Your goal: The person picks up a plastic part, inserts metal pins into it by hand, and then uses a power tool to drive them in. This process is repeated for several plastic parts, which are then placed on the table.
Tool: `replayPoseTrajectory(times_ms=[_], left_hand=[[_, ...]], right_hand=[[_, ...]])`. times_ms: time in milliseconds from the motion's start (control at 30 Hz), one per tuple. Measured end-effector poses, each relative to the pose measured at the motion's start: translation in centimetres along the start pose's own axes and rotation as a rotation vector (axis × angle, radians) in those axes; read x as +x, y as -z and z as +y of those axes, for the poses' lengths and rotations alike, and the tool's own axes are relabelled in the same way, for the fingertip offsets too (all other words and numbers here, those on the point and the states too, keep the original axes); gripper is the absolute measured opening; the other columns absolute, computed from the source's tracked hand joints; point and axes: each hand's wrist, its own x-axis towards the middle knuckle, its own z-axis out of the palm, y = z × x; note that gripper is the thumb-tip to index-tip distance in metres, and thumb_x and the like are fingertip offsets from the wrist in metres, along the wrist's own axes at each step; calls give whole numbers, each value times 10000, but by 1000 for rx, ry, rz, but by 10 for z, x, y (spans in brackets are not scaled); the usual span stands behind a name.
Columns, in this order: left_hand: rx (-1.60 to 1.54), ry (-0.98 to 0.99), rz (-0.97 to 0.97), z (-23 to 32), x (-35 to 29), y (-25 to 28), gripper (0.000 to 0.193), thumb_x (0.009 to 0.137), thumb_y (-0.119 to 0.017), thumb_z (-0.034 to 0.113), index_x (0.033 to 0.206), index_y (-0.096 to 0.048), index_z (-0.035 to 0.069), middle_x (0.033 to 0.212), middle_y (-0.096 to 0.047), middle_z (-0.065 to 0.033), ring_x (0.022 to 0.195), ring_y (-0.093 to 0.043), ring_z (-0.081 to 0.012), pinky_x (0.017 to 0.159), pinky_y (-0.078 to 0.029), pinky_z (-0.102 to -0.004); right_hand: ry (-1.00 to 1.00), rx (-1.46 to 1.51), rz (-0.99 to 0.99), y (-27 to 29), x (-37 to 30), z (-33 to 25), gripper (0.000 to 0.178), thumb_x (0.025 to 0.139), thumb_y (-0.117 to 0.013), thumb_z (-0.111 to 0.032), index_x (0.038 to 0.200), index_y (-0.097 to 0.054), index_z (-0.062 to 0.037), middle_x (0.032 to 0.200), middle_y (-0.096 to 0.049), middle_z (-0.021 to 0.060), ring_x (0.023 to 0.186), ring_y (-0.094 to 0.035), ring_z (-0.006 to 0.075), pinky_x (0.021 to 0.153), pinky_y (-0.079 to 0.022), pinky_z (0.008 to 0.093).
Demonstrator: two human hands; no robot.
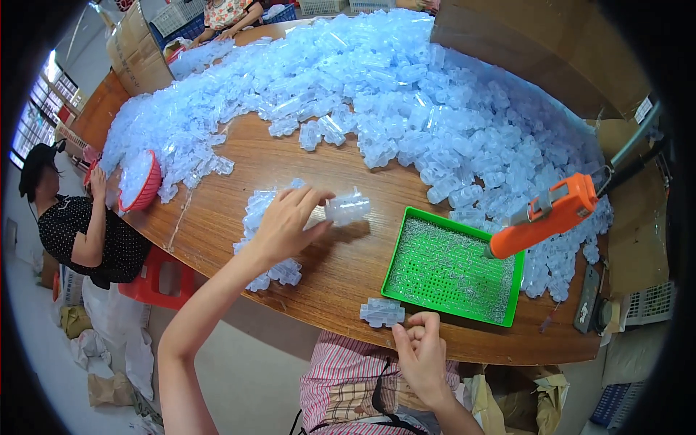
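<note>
My left hand (291,223) reaches over the wooden table with thumb and fingers closed on the end of a clear plastic housing (348,208). A shadow lies on the wood below that housing. Under and beside my left wrist is a small heap of similar clear plastic pieces (279,272). My right hand (423,354) is at the table's front edge, its fingers curled together; whatever they hold is too small to make out. Just left of its fingertips, another clear plastic housing (382,312) lies on the table. A green tray (453,313) of small metal screws sits beyond my right hand.
An orange electric screwdriver (544,215) hangs over the tray's right side. A large pile of clear plastic pieces (348,80) curves across the table's far side. At left, a person (90,232) sits by a red basket (148,185); another person works at the far end. Cardboard (544,51) stands at right.
</note>
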Motion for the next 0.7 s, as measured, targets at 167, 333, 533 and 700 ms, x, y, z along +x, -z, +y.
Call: replayPoseTrajectory(times_ms=[167, 333, 533, 700], left_hand=[[-176, -125, -10, 65, -19, 19, 440, 710, -757, 119, 1107, -571, 93, 989, -620, -42, 939, -605, -220, 894, -451, -390], [-357, -194, -77, 108, -35, 6, 552, 690, -780, 152, 1186, -547, 89, 1016, -619, -55, 946, -601, -225, 891, -451, -411], [-375, 125, -246, 113, -56, -17, 760, 688, -792, 177, 1328, -394, 84, 1093, -520, -140, 935, -569, -317, 796, -471, -406], [-434, 111, -286, 108, -57, -26, 710, 712, -753, 105, 1323, -393, 80, 1047, -546, -124, 915, -582, -312, 754, -495, -395]], right_hand=[[223, 274, 49, 17, 0, -23, 442, 917, -600, -102, 1272, -362, 15, 907, -604, 110, 664, -561, 82, 544, -456, 206], [78, 448, -156, 27, 9, -26, 396, 964, -527, -115, 1294, -359, 25, 1004, -552, 99, 690, -532, 71, 540, -445, 194], [43, 156, 79, 41, -15, 14, 335, 983, -497, -137, 1254, -352, -2, 894, -564, 67, 625, -492, 52, 500, -417, 182], [106, 30, 207, 30, -10, 30, 292, 973, -537, -169, 1145, -365, -6, 763, -583, 71, 574, -501, 68, 493, -401, 202]])
